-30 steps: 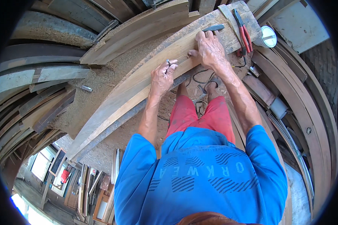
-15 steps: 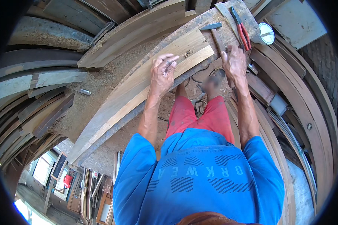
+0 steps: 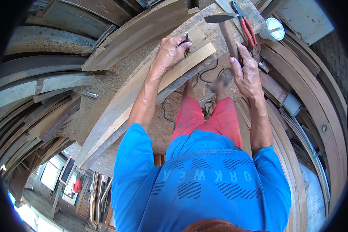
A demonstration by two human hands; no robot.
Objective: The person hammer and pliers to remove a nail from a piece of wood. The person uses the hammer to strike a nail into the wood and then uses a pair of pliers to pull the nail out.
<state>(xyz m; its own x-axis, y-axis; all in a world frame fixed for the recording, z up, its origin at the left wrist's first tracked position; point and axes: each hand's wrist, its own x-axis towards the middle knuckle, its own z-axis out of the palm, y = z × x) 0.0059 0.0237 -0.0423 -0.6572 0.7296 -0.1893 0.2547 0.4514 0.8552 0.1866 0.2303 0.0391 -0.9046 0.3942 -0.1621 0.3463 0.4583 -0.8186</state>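
My left hand [image 3: 171, 51] is closed around a short dark metal rod [image 3: 186, 36], whose upper end sticks up past the fingers; its lower end is hidden. The hand rests over a long wooden board [image 3: 121, 94] with a pale edge, close to its far end. In my right hand [image 3: 246, 74] is a hammer [image 3: 230, 40], gripped by the lower handle. Its dark head points away from me and hangs above the bench [image 3: 256, 16]. Red-handled pliers [image 3: 248, 29] lie just beyond the hammer, beside a flat strip of wood.
A white round tub [image 3: 275, 29] stands at the bench's right corner. Stacked planks [image 3: 52, 83] fill the left, and more long boards [image 3: 309, 89] line the right. A small metal cylinder [image 3: 91, 94] lies in sawdust. Far off at lower left is a person in red [image 3: 77, 186].
My right hand has taken hold of the hammer and lifted it off the bench. My left hand has moved farther out along the board, and the rod now stands more upright.
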